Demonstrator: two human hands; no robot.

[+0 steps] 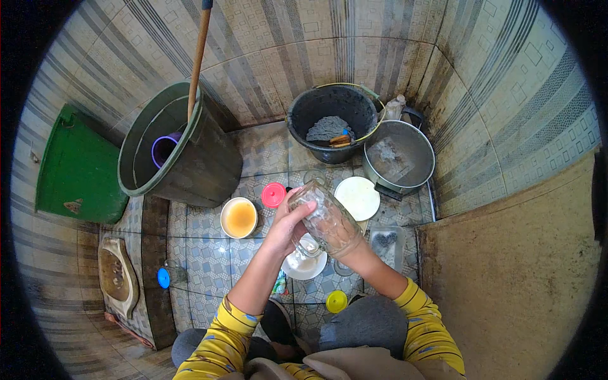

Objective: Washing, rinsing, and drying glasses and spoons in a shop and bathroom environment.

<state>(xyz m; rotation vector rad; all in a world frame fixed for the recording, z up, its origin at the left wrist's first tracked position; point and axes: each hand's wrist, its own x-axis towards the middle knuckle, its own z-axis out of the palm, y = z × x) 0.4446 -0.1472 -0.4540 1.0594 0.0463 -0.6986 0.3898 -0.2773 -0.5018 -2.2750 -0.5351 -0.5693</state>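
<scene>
My left hand (285, 225) grips the outside of a clear glass jar (309, 191), thumb on its side. My right hand (330, 222) is inside the jar, its wrist at the mouth; through the blurry glass I cannot tell whether it holds anything. Below the jar, a white bowl (304, 271) with whitish contents sits on the floor. Around it are a pink-red lid (274, 194), a yellow lid (336, 301), a pale round plate or lid (357, 199) and a clear plastic container (387, 251) with something dark inside. A bowl of orange-brown liquid (240, 218) stands to the left.
A black bucket (304, 107) holding grey cloth and a metal pot (403, 149) stand at the back. Left are a tall grey bin (209, 161) with a purple dipper (164, 147), a green container (78, 171), a squat toilet (118, 280) on a raised step and a blue-lidded jar (176, 274).
</scene>
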